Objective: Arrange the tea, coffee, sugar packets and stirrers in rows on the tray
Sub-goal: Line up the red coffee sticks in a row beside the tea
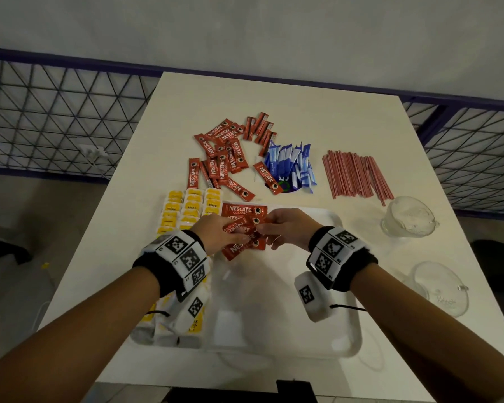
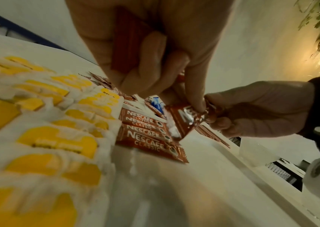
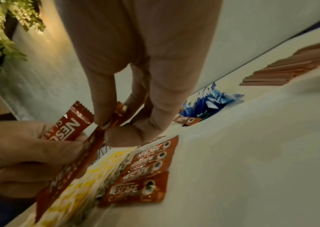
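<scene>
White tabletop w/ tray near edge. Left hand grips spare coffee sachets; right hand pinches one sachet's end, prob. to lay beside coffee row, right of tea bags.

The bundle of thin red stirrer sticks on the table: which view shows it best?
The head view: the bundle of thin red stirrer sticks lies whole and sharp on the white table, right of the blue sugar packets. The right wrist view catches only blurred stick ends at its upper right edge; the left wrist view shows just a blurred sliver.
</scene>
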The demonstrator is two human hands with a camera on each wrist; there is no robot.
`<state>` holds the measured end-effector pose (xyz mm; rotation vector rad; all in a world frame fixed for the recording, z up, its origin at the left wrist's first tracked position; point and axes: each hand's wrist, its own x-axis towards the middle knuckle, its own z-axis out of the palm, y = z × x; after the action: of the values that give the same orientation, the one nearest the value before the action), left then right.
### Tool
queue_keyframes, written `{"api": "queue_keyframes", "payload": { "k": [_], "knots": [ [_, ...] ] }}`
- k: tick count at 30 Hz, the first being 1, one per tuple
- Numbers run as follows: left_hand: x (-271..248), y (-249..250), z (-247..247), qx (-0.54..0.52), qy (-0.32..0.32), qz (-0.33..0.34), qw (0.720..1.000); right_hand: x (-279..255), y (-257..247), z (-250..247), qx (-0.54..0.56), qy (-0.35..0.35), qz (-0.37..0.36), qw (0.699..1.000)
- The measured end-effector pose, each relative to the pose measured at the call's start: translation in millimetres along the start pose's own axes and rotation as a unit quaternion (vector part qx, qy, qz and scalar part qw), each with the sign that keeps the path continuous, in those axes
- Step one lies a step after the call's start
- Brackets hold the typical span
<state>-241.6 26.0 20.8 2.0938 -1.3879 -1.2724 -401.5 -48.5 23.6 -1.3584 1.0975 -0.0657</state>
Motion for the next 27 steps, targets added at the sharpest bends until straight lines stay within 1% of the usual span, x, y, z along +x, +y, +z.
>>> {"api": "queue_keyframes", "payload": {
  "k": [2,5,7,11,14,16,19,23,25,27],
  "knots": [
    [0.8,0.5,2.7,0.040,-0.012,0.012,0.999,-1.3,4.0,-4.1,-0.050,0.001,0.015,0.999],
    [2.3,-2.2,6.4,0.064,-0.037,0.031,0.997,-2.7,14.0,-8.6,-0.122,0.006,0.031,0.992],
    [3.2,-5.5,5.8,0.068,-0.040,0.031,0.996,-6.0,20.9,-9.1,-0.134,0.013,0.043,0.990],
    [5.2,-12.6,-0.6,0.074,-0.007,0.044,0.996,-11.0,34.8,-3.3,-0.084,0.011,0.078,0.993],
    [5.8,-14.8,-3.9,0.116,0.013,0.051,0.992,-11.6,42.4,4.7,-0.040,0.022,0.107,0.993],
    [6.3,-15.3,-3.7,0.165,0.006,0.043,0.985,-10.3,45.3,10.0,-0.021,0.037,0.125,0.991],
    [6.9,-15.5,-1.5,0.236,-0.026,0.033,0.971,-7.3,44.8,16.9,-0.004,0.053,0.147,0.988],
    [8.6,-12.9,2.5,0.321,-0.059,0.044,0.944,-4.0,35.4,23.3,0.011,0.064,0.172,0.983],
    [10.1,-11.9,5.9,0.361,-0.060,0.046,0.930,-3.2,30.9,25.5,0.028,0.079,0.181,0.980],
    [11.9,-12.7,7.8,0.380,-0.056,0.048,0.922,-2.1,28.5,27.0,0.024,0.087,0.185,0.979]
  ]
}}
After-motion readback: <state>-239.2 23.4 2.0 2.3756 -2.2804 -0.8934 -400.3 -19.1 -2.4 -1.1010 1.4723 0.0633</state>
